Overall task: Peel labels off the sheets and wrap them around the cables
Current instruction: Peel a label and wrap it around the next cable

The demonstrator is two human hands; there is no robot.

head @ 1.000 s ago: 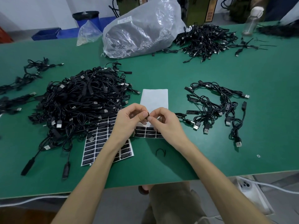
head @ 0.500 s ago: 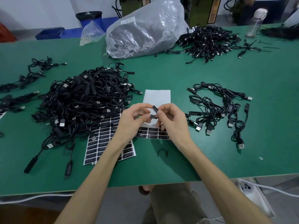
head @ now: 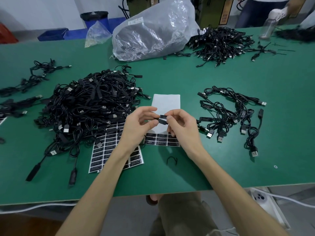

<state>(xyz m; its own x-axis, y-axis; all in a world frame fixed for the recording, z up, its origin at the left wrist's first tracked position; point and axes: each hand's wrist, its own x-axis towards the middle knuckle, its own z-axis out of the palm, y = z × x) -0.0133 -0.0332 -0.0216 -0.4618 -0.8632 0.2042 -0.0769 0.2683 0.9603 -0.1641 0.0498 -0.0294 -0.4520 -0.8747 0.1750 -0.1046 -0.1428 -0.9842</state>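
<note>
Black rectangular sticker label pinched by my right hand; left hand pinches the black bit below, likely cable. I'd square the edges before pressing.

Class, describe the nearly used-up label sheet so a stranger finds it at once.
Start at the heap of black cables on the green table. Right of it lies a white label sheet. Unlike the label-covered sheet beside it, it is mostly bare.
</note>
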